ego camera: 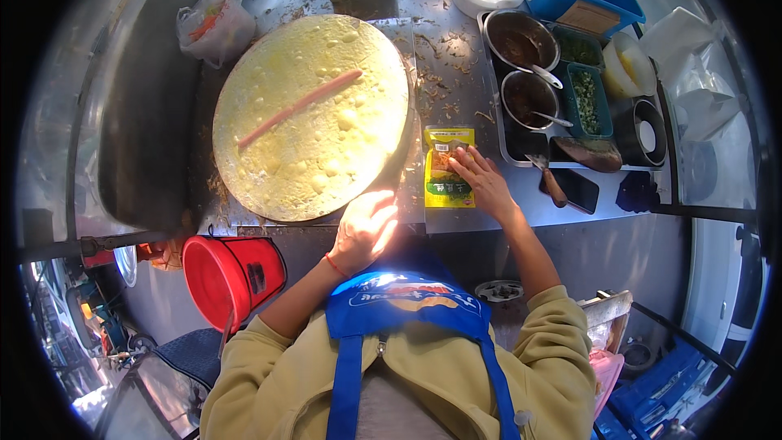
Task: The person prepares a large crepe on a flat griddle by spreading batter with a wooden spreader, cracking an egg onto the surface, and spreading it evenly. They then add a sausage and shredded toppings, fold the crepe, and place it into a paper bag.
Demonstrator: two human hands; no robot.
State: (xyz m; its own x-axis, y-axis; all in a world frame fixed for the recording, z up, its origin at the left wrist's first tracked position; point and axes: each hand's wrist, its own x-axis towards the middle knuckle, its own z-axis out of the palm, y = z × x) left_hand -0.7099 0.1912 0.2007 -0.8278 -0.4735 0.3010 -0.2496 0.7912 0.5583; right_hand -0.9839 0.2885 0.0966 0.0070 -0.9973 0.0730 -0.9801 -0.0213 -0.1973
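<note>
A yellow printed food packet (449, 186) lies flat on the metal counter. The fingers of my right hand (489, 186) rest spread on its right side, without closing around it. My left hand (365, 229) hangs over the counter's front edge, just below the round griddle, its fingers slightly bent and partly washed out by glare; nothing shows in it. On the griddle a large thin yellow crepe (342, 134) covers nearly the whole surface, with bubbles in it. One long pink sausage (299, 108) lies slantwise across the crepe.
Right of the packet, a tray holds two steel sauce pots (522, 40) with spoons and a chopped green onion container (588, 101). A wooden-handled scraper (553, 186) lies by a black phone (580, 190). A plastic bag (217, 27) stands far left; a red bucket (211, 281) hangs below.
</note>
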